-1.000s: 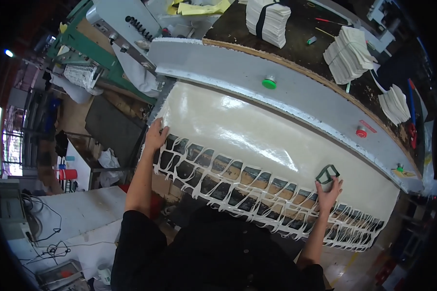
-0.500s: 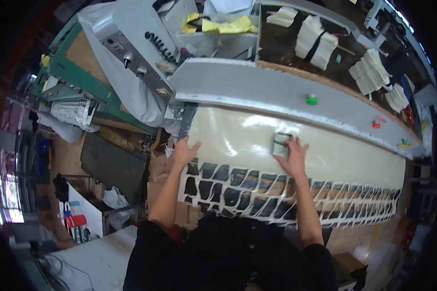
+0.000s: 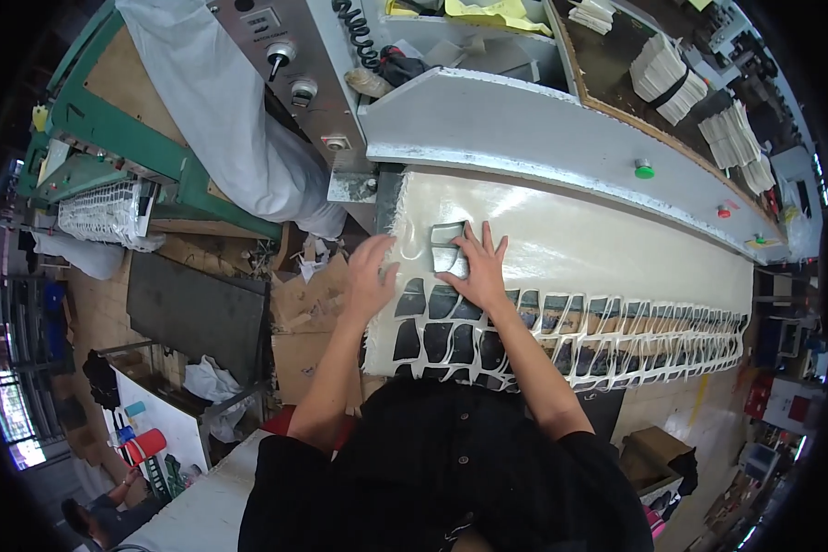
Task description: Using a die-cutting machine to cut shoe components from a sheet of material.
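A cream-white sheet [image 3: 561, 235] with a frayed left edge lies on a dark board in front of me. Its near part is a web of cut-out holes [image 3: 451, 342] with thin strips between them. My right hand [image 3: 480, 267] grips a small metal cutting die [image 3: 448, 248], a four-sided frame with a crossbar, by its right side. The die rests on the uncut part of the sheet, just above the holes near the left end. At the sheet's left edge is my left hand [image 3: 373, 276], fingers apart and holding nothing; whether it presses on the edge is unclear.
Behind the sheet runs a grey press beam [image 3: 561, 161] with a green button [image 3: 644, 169] and a red button [image 3: 724, 212]. Stacks of cut white pieces [image 3: 667, 78] lie on the shelf above. A control box [image 3: 281, 69] and a green machine [image 3: 129, 101] stand left.
My right hand has carried the die leftward across the sheet, close to my left hand. The left hand stays by the sheet's left edge. The whole view has shifted.
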